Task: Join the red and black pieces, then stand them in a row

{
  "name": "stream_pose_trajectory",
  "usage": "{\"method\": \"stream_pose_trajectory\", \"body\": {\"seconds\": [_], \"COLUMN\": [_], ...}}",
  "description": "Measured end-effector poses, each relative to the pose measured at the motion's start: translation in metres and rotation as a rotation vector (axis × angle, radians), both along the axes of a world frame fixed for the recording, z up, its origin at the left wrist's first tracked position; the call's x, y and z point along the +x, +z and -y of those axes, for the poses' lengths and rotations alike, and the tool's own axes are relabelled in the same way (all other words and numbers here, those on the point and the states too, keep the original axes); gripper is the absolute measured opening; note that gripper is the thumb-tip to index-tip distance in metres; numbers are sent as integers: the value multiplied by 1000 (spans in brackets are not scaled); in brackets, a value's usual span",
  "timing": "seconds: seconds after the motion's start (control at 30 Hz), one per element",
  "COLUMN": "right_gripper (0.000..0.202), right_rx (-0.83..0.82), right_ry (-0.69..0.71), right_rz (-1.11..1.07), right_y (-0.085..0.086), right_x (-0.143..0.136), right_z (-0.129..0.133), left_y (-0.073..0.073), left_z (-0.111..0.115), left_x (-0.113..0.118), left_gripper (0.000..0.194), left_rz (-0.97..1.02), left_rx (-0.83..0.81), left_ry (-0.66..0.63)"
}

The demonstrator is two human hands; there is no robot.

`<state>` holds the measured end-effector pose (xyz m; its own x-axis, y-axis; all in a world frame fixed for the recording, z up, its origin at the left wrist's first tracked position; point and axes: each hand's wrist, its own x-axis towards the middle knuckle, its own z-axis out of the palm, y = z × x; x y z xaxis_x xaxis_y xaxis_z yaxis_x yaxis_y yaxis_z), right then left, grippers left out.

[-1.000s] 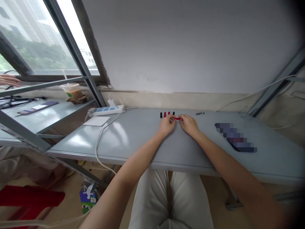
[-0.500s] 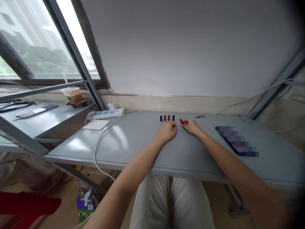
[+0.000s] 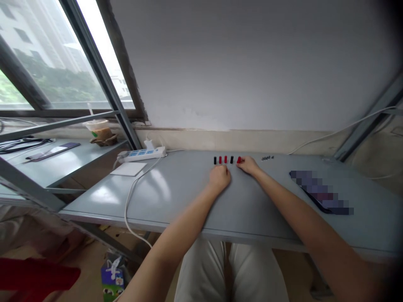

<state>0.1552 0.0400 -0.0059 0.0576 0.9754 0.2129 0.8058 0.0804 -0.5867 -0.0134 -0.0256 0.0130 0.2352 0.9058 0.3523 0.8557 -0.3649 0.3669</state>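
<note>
Small black and red cylinders stand upright in a row near the back of the grey table (image 3: pixel 189 188). From the left come a black cylinder (image 3: pixel 215 160), a red cylinder (image 3: pixel 220 160), another red cylinder (image 3: pixel 226 159) and a second black cylinder (image 3: pixel 232 160). At the row's right end, my right hand (image 3: pixel 249 165) pinches one more red cylinder (image 3: pixel 239 160), which is upright. My left hand (image 3: pixel 220 178) is closed just in front of the row; its curled fingers hide whatever may be inside. Several tiny dark pieces (image 3: pixel 266 158) lie right of my right hand.
A phone (image 3: pixel 317 191) lies at the right. To the left are a power strip (image 3: pixel 143 154), a flat white square (image 3: pixel 128 169) and a white cable (image 3: pixel 126 201) running over the front edge. A drink cup (image 3: pixel 101 131) stands on the side table.
My right hand has brought the red cylinder from a tilt to upright at the row's right end. My left hand has moved slightly left, away from it. The view has shifted a little.
</note>
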Motion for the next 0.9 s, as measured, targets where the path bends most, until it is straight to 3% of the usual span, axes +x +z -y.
{"method": "stream_pose_trajectory", "body": {"seconds": [0.3, 0.47, 0.67, 0.9], "right_gripper": [19, 37, 41, 42], "right_rx": [-47, 54, 105, 103], "right_ry": [-56, -128, 58, 169], "right_rz": [76, 328, 435, 437], "right_y": [2, -4, -20, -17], "right_x": [-4, 2, 15, 20], "right_z": [6, 29, 51, 51], "left_y": [-6, -7, -15, -22], "left_z": [-3, -4, -4, -8], "left_x": [0, 1, 2, 2], "left_gripper": [16, 19, 37, 41], "left_rz": [73, 22, -25, -90], "left_rx": [48, 103, 93, 17], "left_ry": [-63, -176, -387, -422]}}
